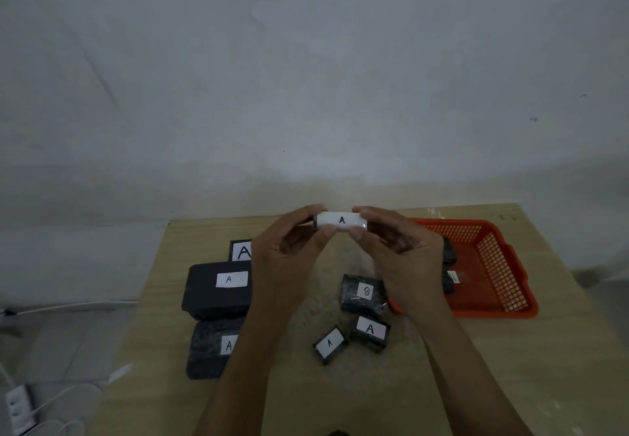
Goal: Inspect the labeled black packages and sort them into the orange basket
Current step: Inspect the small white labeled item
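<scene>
The left hand (289,258) and right hand (401,258) pinch 1 package (341,221) by its ends, label facing up for reading. It hangs just left of the basket (493,265), probably its destination.

held package (341,221): white label "A" facing camera, raised above table | six black labeled packages (219,288) lying on table | orange basket (490,265): right, holds seemingly two dark packages (448,265)
</scene>
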